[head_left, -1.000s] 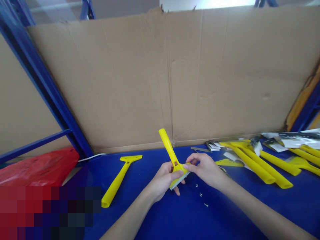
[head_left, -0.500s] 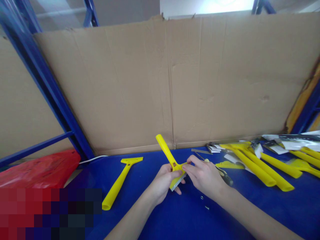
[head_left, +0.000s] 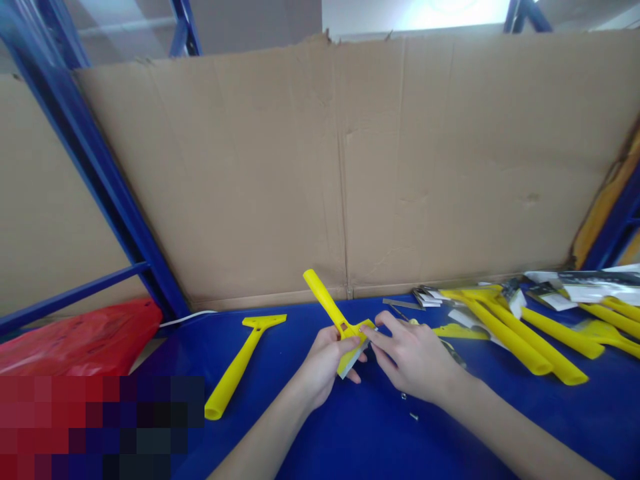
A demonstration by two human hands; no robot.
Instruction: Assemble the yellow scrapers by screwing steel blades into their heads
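My left hand is closed around the head of a yellow scraper, its thumb on top and fingertips showing beneath. The scraper's handle points up and to the left, and a metal blade lines its lower edge. At the far end of the head, my right hand grips with its fingertips, the index finger beside a small screw. On the blue table below lie a small nut and a loose screw. Behind the right hand, a dark-handled tool is mostly hidden.
Another yellow scraper handle lies to the left. Several yellow handles and black-and-white packets are heaped at the right. A thin metal strip lies near the cardboard wall. A red plastic bag sits far left.
The scraper has shifted slightly left in my left hand. My right fingertips have moved from a pinch over the head to press against it, leaving the screw in view.
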